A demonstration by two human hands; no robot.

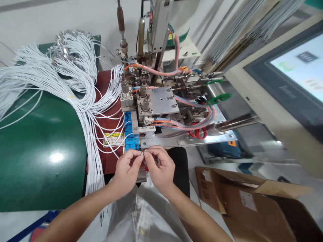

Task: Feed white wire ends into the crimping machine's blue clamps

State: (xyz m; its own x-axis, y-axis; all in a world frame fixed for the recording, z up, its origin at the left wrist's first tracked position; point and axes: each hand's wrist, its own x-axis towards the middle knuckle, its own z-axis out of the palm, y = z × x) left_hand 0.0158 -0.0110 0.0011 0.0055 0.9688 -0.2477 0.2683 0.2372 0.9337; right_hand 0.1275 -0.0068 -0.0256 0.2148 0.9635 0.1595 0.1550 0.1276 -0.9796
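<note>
My left hand and my right hand meet fingertip to fingertip just in front of the machine's blue blocks. Both are closed in a pinch on a small cable end, whitish with a speck of green. Its fine detail is too small to make out, and the fingers cover most of it. To the left, a large bundle of white cables drapes over the bench, and several single strands run to the blue blocks.
Behind my hands stands the machine's metal plate, with orange tubes and a green-flanged wire spool. A screen panel juts in at right, above open cardboard boxes. A green mat covers the left side. A warning label lies near the blocks.
</note>
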